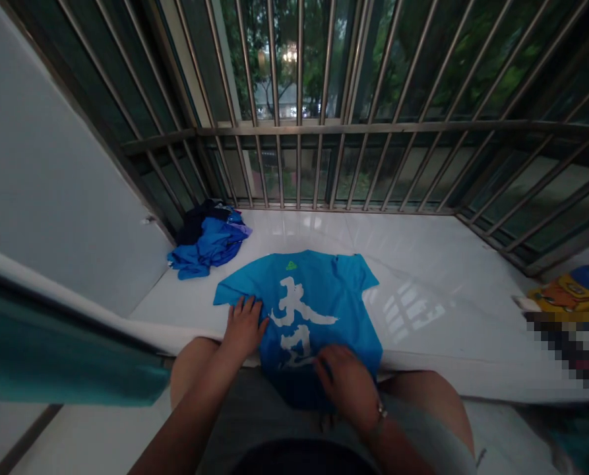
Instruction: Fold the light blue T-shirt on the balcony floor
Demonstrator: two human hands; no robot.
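Observation:
A bright blue T-shirt (318,290) with large white characters and a small green mark lies spread on a white sill (423,264), its lower part hanging over the front edge onto my lap. My left hand (243,326) lies flat on the shirt's left side, fingers stretched out. My right hand (347,381) rests on the shirt's lower part near the sill's edge, fingers curled down onto the cloth. A bracelet or watch shows on my right wrist.
A heap of blue and dark clothes (209,239) lies at the sill's back left corner. Metal window bars (299,125) fence the far and right sides. A yellow and blue item (571,290) sits at the right edge. A teal curtain (51,356) hangs at left.

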